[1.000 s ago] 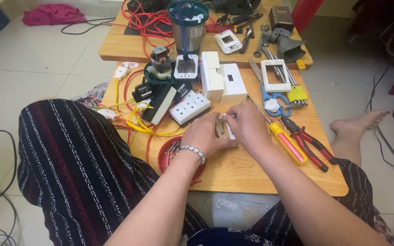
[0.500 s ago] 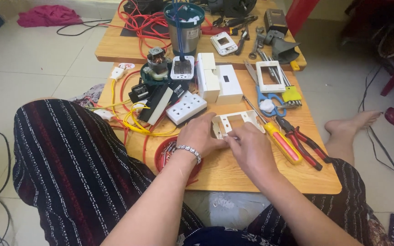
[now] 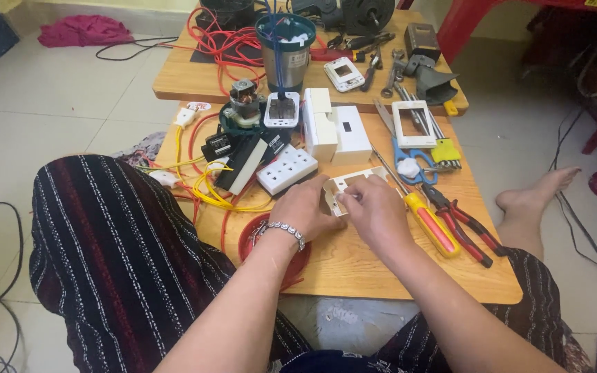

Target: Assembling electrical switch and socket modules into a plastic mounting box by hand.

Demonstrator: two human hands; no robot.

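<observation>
Both my hands rest on a low wooden table (image 3: 354,266) and hold a white plastic switch box (image 3: 349,184) between them. My left hand (image 3: 303,207), with a beaded bracelet at the wrist, grips the box's left side. My right hand (image 3: 376,211) pinches its front edge with thumb and fingers. A white multi-socket outlet (image 3: 287,169) lies just left of the box. A yellow-handled screwdriver (image 3: 431,222) and red-handled pliers (image 3: 466,228) lie to the right of my right hand.
A red round lid (image 3: 251,238) sits under my left wrist. Yellow and red wires (image 3: 205,183), white boxes (image 3: 336,128), a white frame plate (image 3: 414,124), blue scissors (image 3: 402,153), a metal cup (image 3: 286,48) and tools crowd the table. My bare foot (image 3: 537,190) rests at right.
The view has shifted a little. My hands stay on the white box and have turned it, so its open frame side shows more between my fingers.
</observation>
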